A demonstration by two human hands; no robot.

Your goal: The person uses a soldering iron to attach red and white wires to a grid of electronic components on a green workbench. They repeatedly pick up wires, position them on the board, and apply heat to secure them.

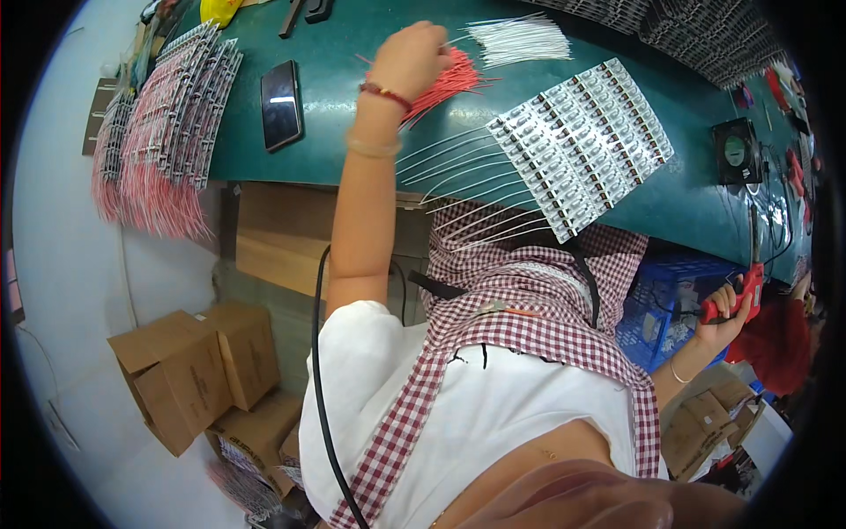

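Note:
My left hand [410, 60] is over a pile of red wires [454, 84] on the green bench, its fingers curled closed. What the fingertips hold, if anything, is hidden. Off to the right, my right hand [730, 310] grips a red soldering gun [750, 291], its long tip pointing up toward the bench edge. Between the hands lies a silver panel of small boards [582, 145], set at a slant. Several white wires [476, 189] stick out from its left edge, over the bench's front edge. A bundle of loose white wires [520, 41] lies just beyond the panel.
A dark phone [281, 106] lies left on the green bench [352, 26]. Wired panels [172, 132] hang over its left end; more panels [714, 35] stack at far right. A black device [736, 152] stands right. Below are a blue crate [648, 304] and cardboard boxes [181, 379]. Another person's red clothing [775, 348] shows right.

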